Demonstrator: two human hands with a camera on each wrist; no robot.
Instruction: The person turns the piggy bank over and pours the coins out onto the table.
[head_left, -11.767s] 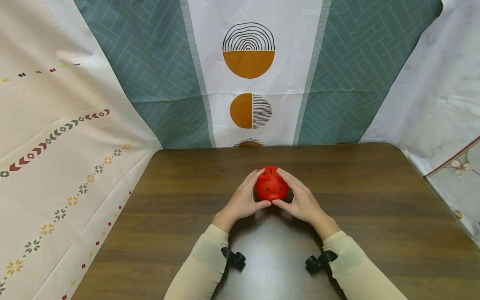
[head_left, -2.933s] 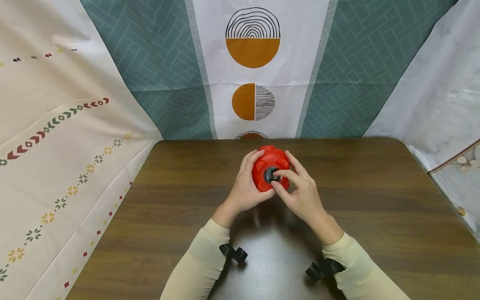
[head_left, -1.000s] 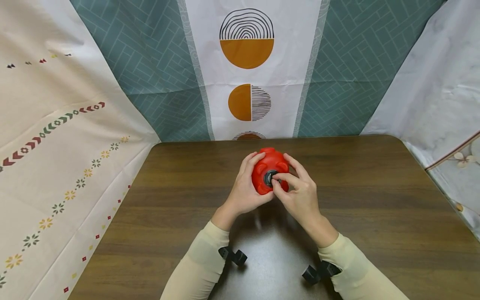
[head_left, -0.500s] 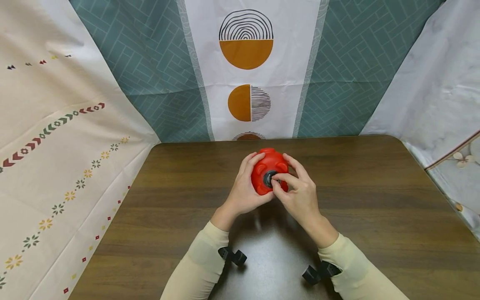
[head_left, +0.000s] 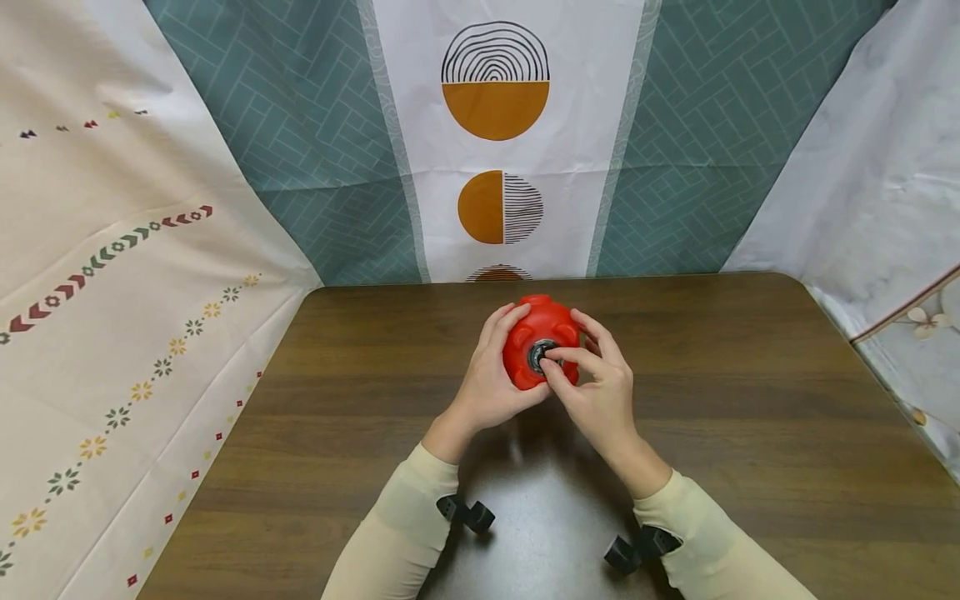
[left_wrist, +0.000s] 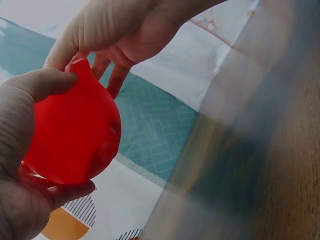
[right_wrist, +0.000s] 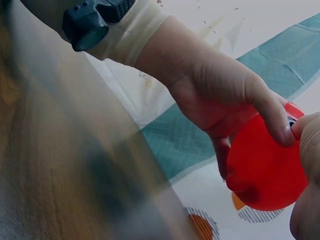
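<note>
Hangings, three: teal-and-white cloth (head_left: 322, 167) beyond the grip, cream cloth (head_left: 135, 350) off to the left of it, white cloth (head_left: 862, 150) off to the right. Table (head_left: 337, 400), one, brown wood-grain, spreading under the grip and to both sides. Sleeves, two, pale: left sleeve (head_left: 390, 533) and right sleeve (head_left: 727, 533), both on the near side of the grip. Hands, two. Left hand (head_left: 491, 379) curled round the left flank of the red piggy bank (head_left: 549, 317), grasping it. Right hand (head_left: 600, 383) pinching at the black plug (head_left: 538, 357) with thumb and forefinger. Bank, one: between the hands, off the table, underside turned to the head view. Black wrist devices (head_left: 476, 518), two, one per wrist, nearer than the grip. Stubby feet (head_left: 522, 337), two clear, just past the plug. Plug, one, dark, set in the underside.

Hidden or unclear: plug's near right edge lies behind the pinching fingertips; in the right-wrist view only a dark sliver shows. Lower feet partly covered by the hands. Printed circles (head_left: 496, 81), three beyond the grip, lowest cut by the table edge. Both sleeves run out of frame. Table blurred in both wrist views.
</note>
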